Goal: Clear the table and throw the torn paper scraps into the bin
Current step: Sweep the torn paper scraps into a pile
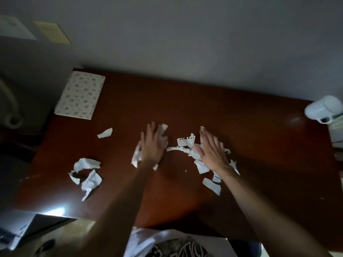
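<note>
Was a dark red-brown table (pixel 241 127) with torn paper scraps (pixel 187 145) all over the middle; more scraps lay apart on the left, a crumpled bunch (pixel 87 173) and one small piece (pixel 105 133) farther back. Had the left hand (pixel 153 145) pressed flat on some scraps, fingers spread wide, holding nothing yet; had the right hand (pixel 211 152) flat and open too, on the bigger pile, with bits poking out all round it. Saw no bin anywhere. Looked very light and thin, this paper; soft, easy to bend, easy to blow or slide away; not slippery to pinch, not breakable in any way that mattered. Best, probably, to sweep the bits together into one heap and scoop from the sides with both hands; then go back for the far ones beside the spotted pad (pixel 79 95).
</note>
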{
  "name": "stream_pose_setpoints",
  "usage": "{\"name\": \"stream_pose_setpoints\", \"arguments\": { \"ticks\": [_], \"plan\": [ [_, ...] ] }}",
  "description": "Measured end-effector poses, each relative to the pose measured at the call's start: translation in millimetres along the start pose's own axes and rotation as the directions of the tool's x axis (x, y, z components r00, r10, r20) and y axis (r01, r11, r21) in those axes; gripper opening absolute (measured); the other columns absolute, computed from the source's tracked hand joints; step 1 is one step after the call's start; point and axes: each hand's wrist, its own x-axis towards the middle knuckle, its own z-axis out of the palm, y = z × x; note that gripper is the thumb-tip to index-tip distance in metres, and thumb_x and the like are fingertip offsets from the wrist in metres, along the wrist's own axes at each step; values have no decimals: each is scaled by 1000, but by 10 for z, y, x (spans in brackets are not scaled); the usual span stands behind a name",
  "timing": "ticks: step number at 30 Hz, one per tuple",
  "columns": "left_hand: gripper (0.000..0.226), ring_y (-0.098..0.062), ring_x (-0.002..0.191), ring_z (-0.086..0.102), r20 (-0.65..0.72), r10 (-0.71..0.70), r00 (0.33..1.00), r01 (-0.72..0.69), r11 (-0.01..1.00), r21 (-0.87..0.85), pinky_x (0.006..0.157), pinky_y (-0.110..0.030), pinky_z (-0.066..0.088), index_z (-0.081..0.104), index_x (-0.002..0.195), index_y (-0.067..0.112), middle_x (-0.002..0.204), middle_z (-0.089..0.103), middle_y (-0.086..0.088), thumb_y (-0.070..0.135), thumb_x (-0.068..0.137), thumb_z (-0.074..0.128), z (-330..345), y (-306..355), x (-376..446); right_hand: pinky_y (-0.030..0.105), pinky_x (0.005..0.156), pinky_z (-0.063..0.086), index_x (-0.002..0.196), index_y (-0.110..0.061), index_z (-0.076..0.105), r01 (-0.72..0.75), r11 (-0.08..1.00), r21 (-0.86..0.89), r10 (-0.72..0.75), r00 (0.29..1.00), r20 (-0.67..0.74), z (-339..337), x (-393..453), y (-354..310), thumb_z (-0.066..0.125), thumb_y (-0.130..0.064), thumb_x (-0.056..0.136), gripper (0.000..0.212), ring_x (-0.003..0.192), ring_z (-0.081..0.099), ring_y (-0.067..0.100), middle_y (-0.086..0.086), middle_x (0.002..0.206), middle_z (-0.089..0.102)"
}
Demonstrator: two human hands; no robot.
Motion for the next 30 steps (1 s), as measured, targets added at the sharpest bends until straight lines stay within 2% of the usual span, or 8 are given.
{"name": "stream_pose_setpoints", "arguments": {
  "ticks": [3,5,8,13,20,24,27,30],
  "plan": [
    [65,-18,156,-3,71,161,984,-152,981,-116,126,-52,4,20,157,25,168,9,2,57,100,19,19,421,-134,47,113,32,157,-19,15,4,1000,0,-4,1000,-4,18,47,-14,28,-55,102,66,147,26,24,1,167,12],
    [58,-16,156,-1,-59,145,988,-154,970,-187,126,-49,-1,25,156,28,167,15,6,52,103,26,-185,363,-150,47,113,33,156,-19,17,4,1000,15,-4,1000,-9,34,85,-35,28,-55,102,66,147,27,24,2,166,15],
    [51,-18,156,6,-264,-87,961,41,984,-174,123,-47,2,34,151,35,164,24,6,51,103,28,-543,-259,-121,47,113,32,156,-19,20,12,1000,16,-12,1000,-14,39,129,-79,28,-54,102,66,147,28,25,3,166,17],
    [60,-21,156,1,-190,-437,879,404,895,-191,126,-53,4,28,155,32,168,14,-1,57,101,19,-694,-1274,-180,45,116,28,156,-20,17,23,1000,17,-23,1000,-1,52,92,-90,29,-52,102,64,149,24,24,3,166,14],
    [57,-16,156,-5,-69,-22,997,10,986,-168,126,-47,1,20,157,31,168,7,3,46,103,11,79,28,-424,30,118,5,156,-13,15,56,998,34,-57,998,20,99,-54,0,26,-53,101,69,153,12,23,8,166,14],
    [51,-6,155,-4,-51,80,996,-91,951,-296,127,-44,0,19,157,32,167,11,10,42,108,24,126,465,-585,36,121,12,157,-17,12,12,993,117,-16,999,34,72,-113,64,30,-50,103,66,153,12,24,7,167,10],
    [46,-10,156,3,-240,-27,971,-45,957,-288,126,-42,2,31,153,35,166,19,10,38,107,31,-182,34,-638,38,121,18,157,-16,14,28,996,81,-28,1000,10,93,-147,121,22,-55,101,68,152,18,27,9,166,14],
    [47,-16,156,8,-376,-334,864,251,934,-254,125,-49,6,35,151,39,166,22,7,45,105,29,-502,-880,-888,36,120,19,156,-14,17,63,997,48,-62,998,-16,149,-184,184,12,-60,99,74,151,22,28,11,165,17]
  ]
}}
